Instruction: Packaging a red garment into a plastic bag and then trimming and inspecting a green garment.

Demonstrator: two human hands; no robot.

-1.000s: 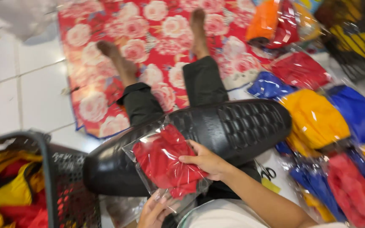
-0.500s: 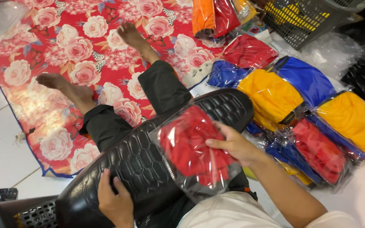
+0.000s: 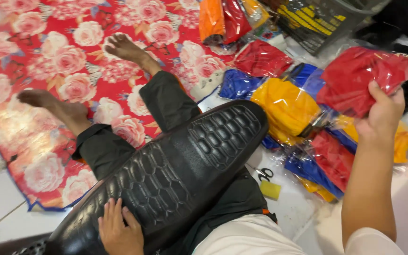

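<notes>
A long black seat cushion with a hexagon-stitched cover [image 3: 180, 165] lies across my lap. My left hand [image 3: 118, 231] rests flat on its near end, fingers spread. My right hand [image 3: 382, 111] is raised to the right and grips a clear plastic bag of red cloth [image 3: 362, 78], held in the air above a spread of other bags. My legs in dark trousers and bare feet stretch out over a red mat with a rose print [image 3: 57, 71].
Several bagged cloths in yellow [image 3: 286, 108], blue [image 3: 237, 84], red [image 3: 263, 59] and orange [image 3: 212, 19] lie on the white tiled floor to the right. Small scissors [image 3: 264, 174] and a yellow block [image 3: 270, 190] sit beside the seat. A dark basket [image 3: 317, 21] stands at the top right.
My right hand has lifted the red bag off the seat and carried it up and to the right. My left hand stays on the seat's near end.
</notes>
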